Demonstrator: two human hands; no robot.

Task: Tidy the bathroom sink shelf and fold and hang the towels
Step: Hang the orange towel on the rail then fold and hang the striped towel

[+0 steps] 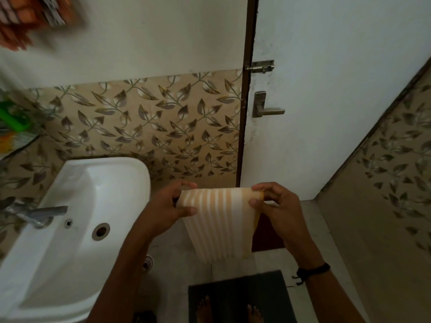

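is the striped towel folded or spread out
Folded, at least partly: the striped towel hangs as a narrow doubled strip, its top edge pinched between the left hand and right hand.

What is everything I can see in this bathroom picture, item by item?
striped towel: one, white and pale orange, hanging between both hands
sink: one, white, left
tap: one, metal, on the sink's left side
hanging cloth: one, orange and white, blurred, top left
green item: one, on the shelf at far left, too blurred to name
door: one, white, right of centre
door handle: one, metal, on the door
bolt latch: one, metal, above the handle
floor mat: one, dark, underfoot
feet: two, bare, on the mat
left hand: fingers gripping the towel's left corner
right hand: fingers pinching its right corner
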